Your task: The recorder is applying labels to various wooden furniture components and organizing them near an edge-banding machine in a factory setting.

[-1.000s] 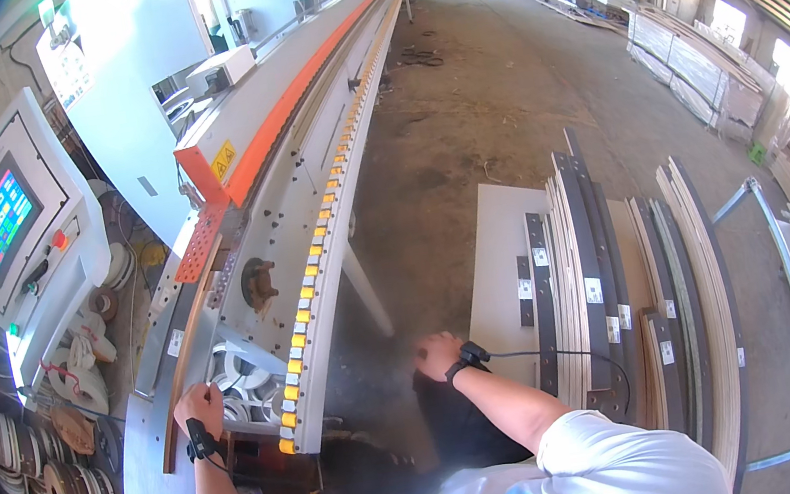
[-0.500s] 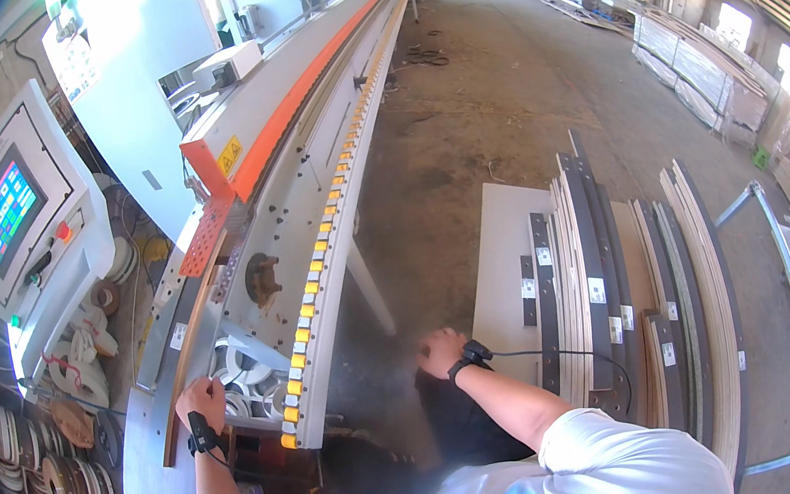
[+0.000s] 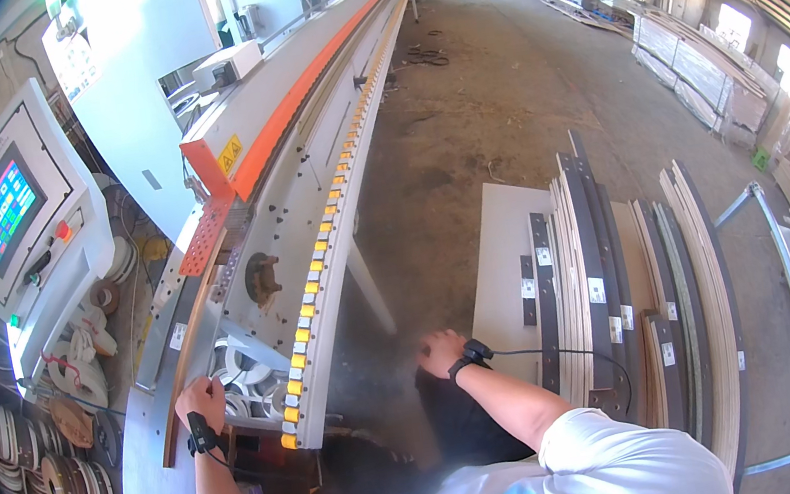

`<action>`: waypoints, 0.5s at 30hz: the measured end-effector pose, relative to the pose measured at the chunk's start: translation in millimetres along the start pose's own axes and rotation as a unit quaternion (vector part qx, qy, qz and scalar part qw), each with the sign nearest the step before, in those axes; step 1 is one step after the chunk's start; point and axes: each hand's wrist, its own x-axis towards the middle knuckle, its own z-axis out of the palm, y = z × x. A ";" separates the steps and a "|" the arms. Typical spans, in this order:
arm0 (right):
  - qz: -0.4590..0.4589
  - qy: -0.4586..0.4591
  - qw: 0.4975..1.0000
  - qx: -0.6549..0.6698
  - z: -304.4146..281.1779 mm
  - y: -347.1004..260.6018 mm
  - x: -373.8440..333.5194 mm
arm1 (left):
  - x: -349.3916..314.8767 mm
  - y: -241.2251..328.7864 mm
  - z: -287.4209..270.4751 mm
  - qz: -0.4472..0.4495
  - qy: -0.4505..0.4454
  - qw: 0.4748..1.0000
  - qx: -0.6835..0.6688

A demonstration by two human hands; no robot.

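Left of the roller rail (image 3: 320, 343), the left hand (image 3: 201, 401) is at the edge of a long brown strip (image 3: 188, 349), fingers curled; whether they grip the strip, I cannot tell. Right of the rail, the right hand (image 3: 443, 349) has its fingers bent inward, and whether they hold anything cannot be told. White rolls (image 3: 242, 367) lie left of the rail's near end. Stacked boards (image 3: 572, 323) are to its right, a touchscreen console (image 3: 53, 184) well left. An orange guard (image 3: 277, 127) runs along its left side.
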 end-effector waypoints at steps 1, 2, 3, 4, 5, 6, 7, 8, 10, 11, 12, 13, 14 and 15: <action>0.000 -0.009 1.000 0.002 -1.9 -1.0 -0.1 | 0.3 -0.1 -0.4 0.002 0.001 1.000 0.003; 0.000 -0.019 1.000 0.004 -3.5 -2.5 -0.2 | 0.7 -0.6 -0.7 0.002 0.001 1.000 0.003; 0.002 -0.017 1.000 0.005 -3.7 -1.3 -0.2 | 1.8 0.2 0.3 0.001 0.001 1.000 0.000; 0.002 -0.012 1.000 -0.001 -3.5 -1.0 0.1 | 3.0 0.8 0.8 0.000 0.001 1.000 -0.002; 0.003 -0.007 1.000 -0.006 -3.3 -1.1 0.6 | 3.7 0.1 0.6 0.003 0.001 1.000 -0.003; 0.005 -0.005 1.000 -0.006 -3.8 0.2 1.4 | 3.4 -1.6 1.8 0.008 -0.001 1.000 0.000; 0.000 -0.024 1.000 -0.015 -4.4 1.3 2.7 | 3.3 -3.4 2.4 0.014 -0.004 1.000 0.003; -0.004 -0.043 0.999 -0.024 -4.9 1.8 4.1 | 3.7 -5.8 1.8 0.019 -0.003 1.000 0.003; 0.000 -0.045 0.999 -0.024 -11.1 -2.8 2.7 | 1.3 -4.8 -0.4 0.006 -0.010 1.000 -0.028; -0.001 -0.048 0.999 -0.025 -14.1 -6.3 2.2 | -3.7 -3.4 -5.1 0.001 -0.002 0.997 -0.079; 0.007 -0.041 0.999 -0.021 -10.2 -5.8 1.4 | -7.3 -4.3 -11.2 -0.012 -0.014 0.986 -0.166; -0.004 0.004 1.000 -0.023 1.7 1.6 0.6 | -11.3 -0.7 -9.5 -0.032 0.025 0.971 -0.237; -0.014 0.049 0.998 -0.026 10.3 8.2 3.7 | -13.1 2.0 -7.1 -0.052 0.060 0.949 -0.306; 0.004 -0.036 0.999 -0.035 11.6 17.4 11.2 | -13.9 16.9 -11.8 -0.045 0.084 0.935 -0.343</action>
